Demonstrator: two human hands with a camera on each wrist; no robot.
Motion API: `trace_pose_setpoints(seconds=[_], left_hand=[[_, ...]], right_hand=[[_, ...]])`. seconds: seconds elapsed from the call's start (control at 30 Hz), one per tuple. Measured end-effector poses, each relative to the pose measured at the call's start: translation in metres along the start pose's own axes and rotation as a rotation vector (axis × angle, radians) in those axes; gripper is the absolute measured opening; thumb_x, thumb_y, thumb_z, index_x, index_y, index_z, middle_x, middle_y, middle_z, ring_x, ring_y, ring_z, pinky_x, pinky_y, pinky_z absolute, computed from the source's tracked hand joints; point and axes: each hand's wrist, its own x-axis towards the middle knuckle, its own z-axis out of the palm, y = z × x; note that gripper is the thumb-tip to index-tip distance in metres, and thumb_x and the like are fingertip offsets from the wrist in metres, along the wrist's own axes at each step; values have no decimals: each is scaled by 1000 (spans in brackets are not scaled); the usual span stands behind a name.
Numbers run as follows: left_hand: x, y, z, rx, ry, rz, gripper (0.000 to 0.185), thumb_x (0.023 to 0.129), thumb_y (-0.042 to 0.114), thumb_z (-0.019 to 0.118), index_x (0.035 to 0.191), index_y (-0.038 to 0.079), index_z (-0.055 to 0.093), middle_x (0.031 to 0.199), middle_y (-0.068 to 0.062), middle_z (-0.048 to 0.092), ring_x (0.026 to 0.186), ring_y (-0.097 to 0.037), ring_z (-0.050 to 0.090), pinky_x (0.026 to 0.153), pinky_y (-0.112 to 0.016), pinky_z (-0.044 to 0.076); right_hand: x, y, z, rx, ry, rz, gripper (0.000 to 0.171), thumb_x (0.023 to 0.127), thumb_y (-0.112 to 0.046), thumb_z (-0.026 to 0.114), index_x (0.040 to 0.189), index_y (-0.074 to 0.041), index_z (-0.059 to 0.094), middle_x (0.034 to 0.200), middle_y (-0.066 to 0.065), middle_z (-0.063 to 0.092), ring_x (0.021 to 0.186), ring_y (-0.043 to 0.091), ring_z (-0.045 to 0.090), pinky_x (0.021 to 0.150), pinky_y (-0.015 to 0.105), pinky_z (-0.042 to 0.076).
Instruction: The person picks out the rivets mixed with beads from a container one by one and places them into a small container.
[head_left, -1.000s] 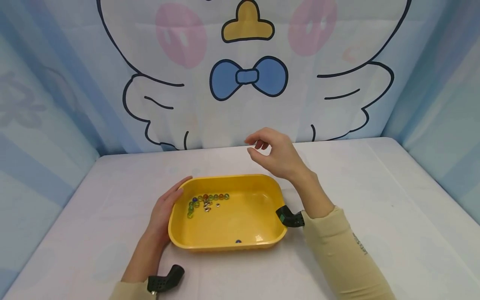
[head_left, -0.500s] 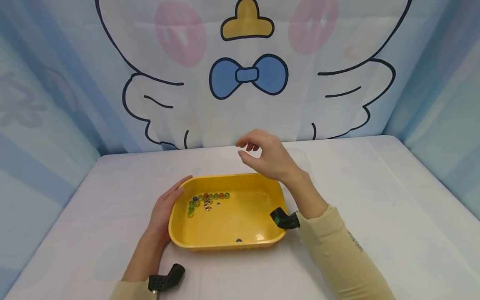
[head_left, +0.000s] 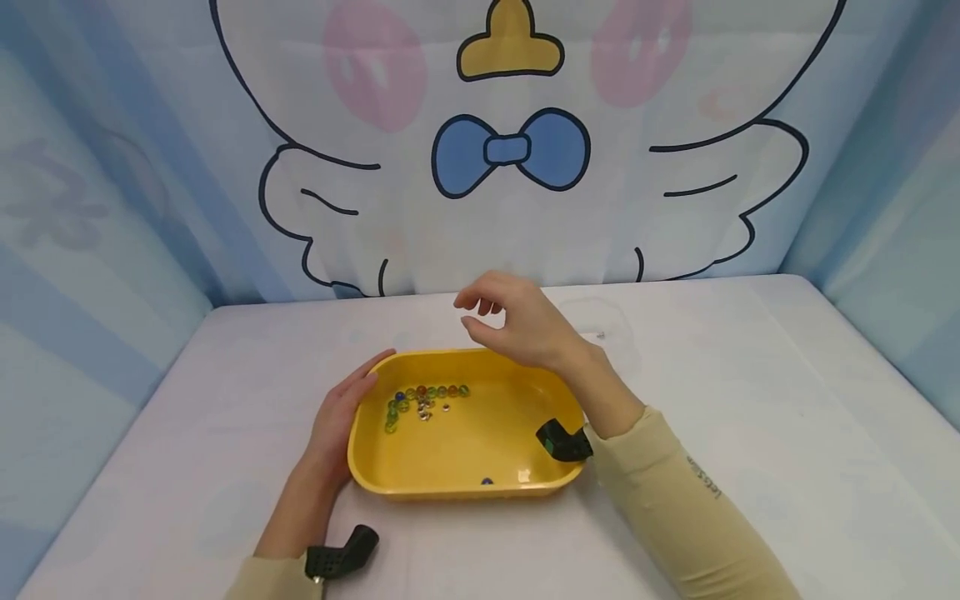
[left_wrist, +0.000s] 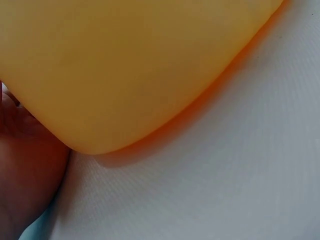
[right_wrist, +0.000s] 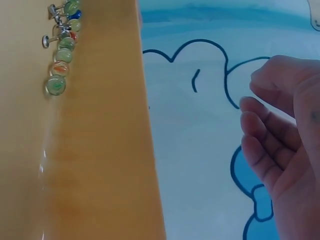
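My left hand [head_left: 337,421] lies along the left side of a yellow plastic tray [head_left: 465,492], its fingers stretched along the outer wall. In the left wrist view the tray's wall [left_wrist: 125,75] fills the top, with part of the hand beside it. My right hand [head_left: 517,321] hovers over the tray's far rim, fingers bent and thumb apart, nothing between them. Glass marbles [head_left: 452,390] line the tray's far left corner. Small shiny metal pieces with round heads [right_wrist: 46,41] lie against them. One blue marble [head_left: 487,481] sits by the near wall.
The tray stands on a white-covered table [head_left: 750,433]. A small thin object [head_left: 600,335] lies on the table behind the tray, right of the right forearm. A printed cloth backdrop [head_left: 510,233] rises at the table's back, with blue cloth [head_left: 90,292] at the sides.
The right hand has drifted left and a little lower, staying empty. The small object behind the tray now shows beside the forearm. The left hand, tray and marbles keep their places.
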Motion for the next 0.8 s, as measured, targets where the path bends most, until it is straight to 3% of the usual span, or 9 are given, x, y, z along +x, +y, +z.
trace_pose_setpoints(seconds=[0.5, 0.8], left_hand=[[1, -2, 1, 1, 4, 1, 44, 109, 30, 41, 151, 20, 49, 151, 5, 47, 135, -11, 45, 108, -25, 40], [0, -1, -1, 3, 4, 17, 45, 108, 32, 42, 151, 20, 49, 152, 4, 47, 137, -12, 44, 107, -23, 41]], right_hand=[[4, -6, 21, 2, -196, 59, 20, 93, -9, 70, 113, -4, 70, 108, 9, 68, 94, 22, 58, 83, 35, 55], [4, -9, 33, -65, -310, 58, 20, 94, -10, 69, 113, -7, 71, 109, 3, 67, 96, 20, 60, 87, 25, 51]])
